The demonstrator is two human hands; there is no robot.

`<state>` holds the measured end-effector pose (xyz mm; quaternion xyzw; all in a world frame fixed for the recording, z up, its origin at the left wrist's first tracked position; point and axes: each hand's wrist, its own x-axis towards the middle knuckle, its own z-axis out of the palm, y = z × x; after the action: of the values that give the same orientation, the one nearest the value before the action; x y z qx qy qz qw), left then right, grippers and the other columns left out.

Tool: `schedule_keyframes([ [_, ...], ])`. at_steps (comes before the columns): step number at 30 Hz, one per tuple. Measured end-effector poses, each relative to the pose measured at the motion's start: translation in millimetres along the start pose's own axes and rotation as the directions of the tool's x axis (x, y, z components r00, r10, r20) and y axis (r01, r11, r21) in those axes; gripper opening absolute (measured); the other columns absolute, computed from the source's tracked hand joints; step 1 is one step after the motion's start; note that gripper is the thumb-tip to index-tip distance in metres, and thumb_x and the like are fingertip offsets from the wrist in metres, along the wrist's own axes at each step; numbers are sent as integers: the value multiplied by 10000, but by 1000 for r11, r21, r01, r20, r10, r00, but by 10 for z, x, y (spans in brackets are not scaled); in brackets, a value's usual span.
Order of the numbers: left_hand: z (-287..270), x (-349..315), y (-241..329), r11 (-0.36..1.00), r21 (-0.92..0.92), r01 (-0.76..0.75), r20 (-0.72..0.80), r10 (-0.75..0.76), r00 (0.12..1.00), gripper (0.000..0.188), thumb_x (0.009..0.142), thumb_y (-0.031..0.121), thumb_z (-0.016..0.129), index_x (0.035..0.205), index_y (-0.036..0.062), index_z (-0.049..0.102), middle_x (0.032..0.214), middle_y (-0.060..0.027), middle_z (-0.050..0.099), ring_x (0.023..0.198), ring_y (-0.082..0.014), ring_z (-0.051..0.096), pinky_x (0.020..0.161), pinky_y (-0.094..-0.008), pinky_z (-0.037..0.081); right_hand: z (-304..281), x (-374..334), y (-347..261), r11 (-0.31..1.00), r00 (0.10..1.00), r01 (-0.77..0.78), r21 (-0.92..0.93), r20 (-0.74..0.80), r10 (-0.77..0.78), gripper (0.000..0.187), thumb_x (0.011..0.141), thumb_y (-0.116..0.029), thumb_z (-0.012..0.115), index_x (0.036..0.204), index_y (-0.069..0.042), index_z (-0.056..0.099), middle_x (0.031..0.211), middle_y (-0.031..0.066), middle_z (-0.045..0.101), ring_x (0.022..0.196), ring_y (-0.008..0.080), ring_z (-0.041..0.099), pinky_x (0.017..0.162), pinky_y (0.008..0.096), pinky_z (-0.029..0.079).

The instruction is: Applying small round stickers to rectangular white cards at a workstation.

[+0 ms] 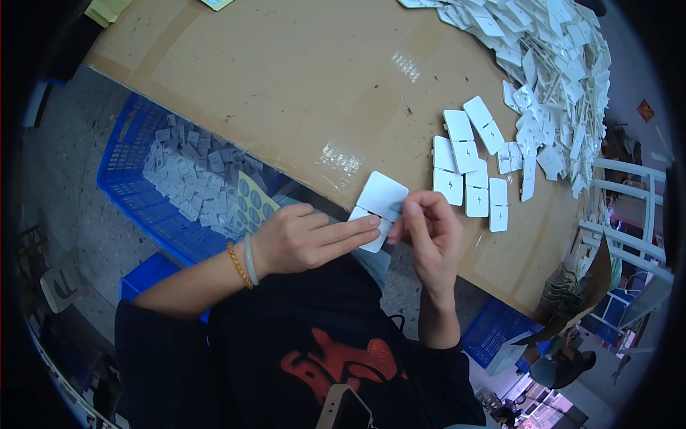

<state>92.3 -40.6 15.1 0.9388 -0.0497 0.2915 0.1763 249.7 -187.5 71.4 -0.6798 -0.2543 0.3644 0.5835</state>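
A white plastic panel (pixel 382 194) with a seam across it lies tilted at the near edge of the cardboard-covered table. My left hand (pixel 304 239), with two bracelets at its wrist, grips the panel's lower left part, index and middle fingers straight across its face. At the panel's right edge, my right hand (pixel 436 239) is closed in a pinch, thumb against fingers. Whatever sits between those fingertips is too small to make out. Beside my left wrist, a yellowish sheet of round grey-blue stickers (pixel 251 204) hangs over the basket.
Several similar panels with a bolt mark (pixel 448 184) lie to the right on the table (pixel 286 93). Behind them rises a large heap of white panels (pixel 564 79). A blue basket (pixel 118 168) full of small white pieces stands at the left. Another person (pixel 561 368) is at far lower right.
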Motion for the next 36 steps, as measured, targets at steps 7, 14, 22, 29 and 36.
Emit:
schedule_keyframes([
  [7,75,-41,-80,995,-95,-43,-64,37,997,382,798,191,742,1180,196,729,1245,58,687,516,-36,468,477,-194,376,74,135,-77,985,996,-85,-147,-12,84,160,1001,-129,600,1013,30,597,704,19,606,548,53,560,489,184,462],
  [14,96,-46,-87,990,-134,-39,-82,28,996,391,793,185,748,1183,193,727,1237,51,692,516,-31,478,473,-191,382,105,147,-79,983,993,-113,-146,-57,106,158,995,-121,607,1007,37,606,703,17,608,530,45,553,471,173,450],
  [22,103,-45,-94,988,-150,-38,-78,26,997,420,790,187,714,1210,194,716,1250,37,688,520,-39,502,479,-192,398,118,140,-71,981,993,-99,-164,-79,87,144,991,-105,609,998,39,613,694,15,604,521,39,543,461,168,431],
  [29,113,-43,-97,984,-172,-41,-72,29,997,418,792,189,711,1210,188,716,1255,30,686,525,-41,511,475,-197,411,139,125,-76,976,992,-94,-198,-97,76,120,978,-80,622,997,39,619,696,16,609,525,36,539,462,168,430],
  [36,133,-55,-122,987,-148,-62,-91,49,995,402,785,184,716,1187,195,728,1244,42,690,513,-35,460,470,-190,392,251,72,-45,759,920,112,-641,-221,-323,243,870,-62,757,1056,47,643,819,19,606,573,28,522,473,170,404],
])
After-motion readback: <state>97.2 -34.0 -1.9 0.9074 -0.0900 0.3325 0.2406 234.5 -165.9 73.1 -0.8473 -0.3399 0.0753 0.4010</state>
